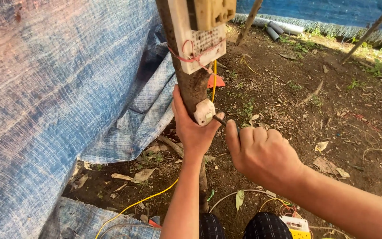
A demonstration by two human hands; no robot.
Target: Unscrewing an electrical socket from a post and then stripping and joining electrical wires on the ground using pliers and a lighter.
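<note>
Tarpaulin: we see a blue woven tarpaulin [45, 102] filling the left side, its lower edge folded onto the ground
Ground: bare brown soil [315, 115] with dry leaves, twigs and sparse green weeds spreads to the right
Post: a rough wooden post [190, 86] rises from the soil to the top edge, just in front of the tarpaulin
Board: a pale board [200, 44] is tied to the upper post with red cord, and a yellowed plastic box sits on it
Left hand: our left hand [193, 130] wraps the post from the left, its grip closed around the wood, the thumb touching the small white fitting
Right hand: our right hand [261, 152] is a closed fist beside the post, its grip pressed around the handle of a screwdriver, the handle itself hidden in the fist
Yellow wire: a thin yellow wire [133, 205] runs down from the board, passes the fitting and trails across the soil toward the lower left
White fitting: a small white plastic fitting [204, 111] sits against the post, just below the board and above our left hand
Screwdriver: the dark shaft of the screwdriver [220, 120] points from our fist to the fitting, its tip touching the fitting's right side
</note>
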